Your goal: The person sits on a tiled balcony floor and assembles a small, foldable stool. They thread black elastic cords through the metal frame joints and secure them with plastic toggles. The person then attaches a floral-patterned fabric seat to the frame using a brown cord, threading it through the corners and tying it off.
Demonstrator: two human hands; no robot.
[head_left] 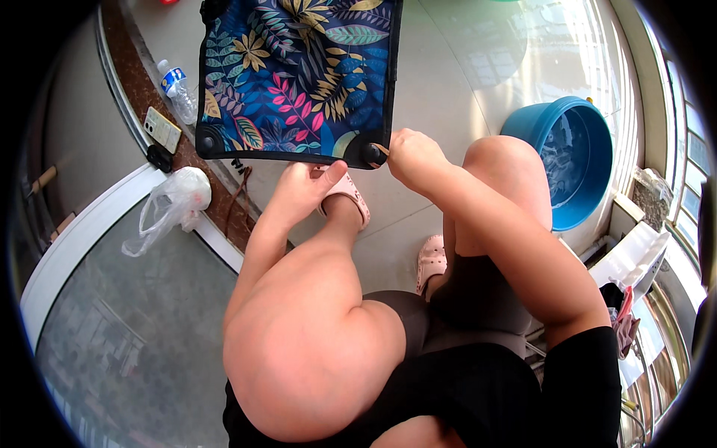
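Note:
In front of me is a dark blue fabric bag (pixel 280 82) with a colourful leaf print, black edging and round black knobs at its near corners. My left hand (pixel 302 193) grips its near edge, thumb on top and the fingers partly hidden beneath. At the near right corner, beside the black knob (pixel 370 153), my right hand (pixel 415 159) is closed on the bag's edge. Its fingertips are mostly out of sight. The bag's far end runs out of the picture at the top.
A blue bucket (pixel 545 123) with water stands at the right. At the left, a plastic bottle (pixel 179 93), a phone (pixel 162 130) and a white plastic bag (pixel 175 196) lie along a brown sill. My feet wear pink clogs (pixel 351 196) on the tiled floor.

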